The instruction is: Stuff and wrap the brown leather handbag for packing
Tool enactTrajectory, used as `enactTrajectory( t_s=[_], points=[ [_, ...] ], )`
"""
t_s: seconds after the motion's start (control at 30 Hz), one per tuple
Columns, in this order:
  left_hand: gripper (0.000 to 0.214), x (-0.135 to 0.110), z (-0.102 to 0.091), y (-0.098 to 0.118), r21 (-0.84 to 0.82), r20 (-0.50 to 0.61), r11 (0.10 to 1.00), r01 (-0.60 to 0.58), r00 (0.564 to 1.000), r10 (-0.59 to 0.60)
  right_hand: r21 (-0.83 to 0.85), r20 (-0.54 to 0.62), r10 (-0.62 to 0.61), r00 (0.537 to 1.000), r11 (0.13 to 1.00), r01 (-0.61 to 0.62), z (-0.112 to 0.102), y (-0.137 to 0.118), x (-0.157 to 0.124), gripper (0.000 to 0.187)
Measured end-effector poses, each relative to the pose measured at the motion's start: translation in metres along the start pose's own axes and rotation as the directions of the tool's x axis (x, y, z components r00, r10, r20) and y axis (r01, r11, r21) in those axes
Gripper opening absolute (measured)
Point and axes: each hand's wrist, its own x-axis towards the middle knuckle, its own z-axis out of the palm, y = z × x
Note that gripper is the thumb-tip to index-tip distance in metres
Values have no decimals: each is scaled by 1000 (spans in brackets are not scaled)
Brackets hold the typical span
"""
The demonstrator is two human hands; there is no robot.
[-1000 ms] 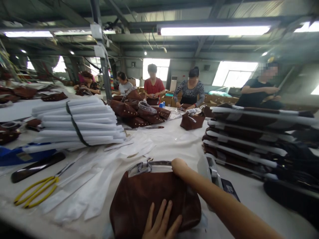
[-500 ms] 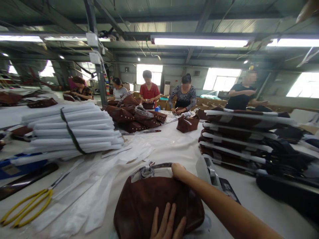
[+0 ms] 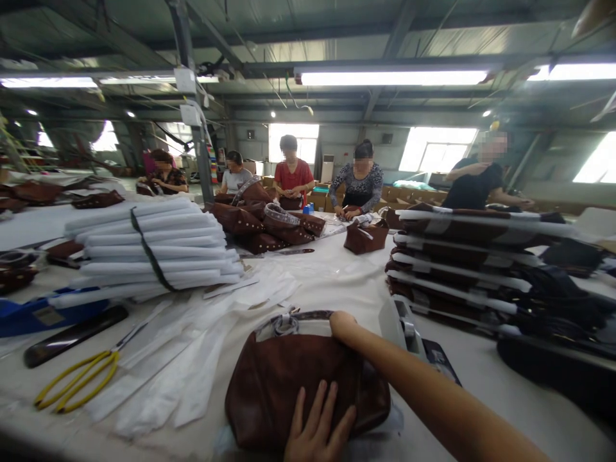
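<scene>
A dark brown leather handbag (image 3: 289,385) stands on the table in front of me, its smooth side facing me. Its handle (image 3: 308,315) arches over the top edge, with a bundled, wrapped piece at the left end. My left hand (image 3: 320,423) lies flat on the front of the handbag, fingers spread. Reaching in from the right, my right hand (image 3: 344,326) is closed at the bag's top right edge, where the handle comes down. Its fingertips are hidden by the hand itself and the bag.
Yellow-handled scissors (image 3: 79,380) and white paper strips (image 3: 163,378) lie on the left, before a tied stack of white wrapped pieces (image 3: 158,250). A grey tape dispenser (image 3: 404,327) and a stack of brown pieces (image 3: 447,276) stand right. Across the table a co-worker (image 3: 359,179) handles a bag.
The view has turned slightly left, so the scissors and white stack appear further right. Both hands keep nearly the same places on the handbag.
</scene>
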Motion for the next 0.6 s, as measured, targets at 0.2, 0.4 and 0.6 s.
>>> enactTrajectory(
  t_s=[0.2,0.4,0.6],
  points=[
    [46,12,-25,0,6,198,1000,29,980,-29,10,103,12,995,1000,-13,-1,3,-4,23],
    [47,13,-30,5,20,217,998,54,974,-57,-2,71,-115,991,993,116,-7,13,-21,24],
    [48,11,-30,5,28,220,998,50,974,-55,50,-27,-203,979,978,204,-14,20,-32,22]
  ],
)
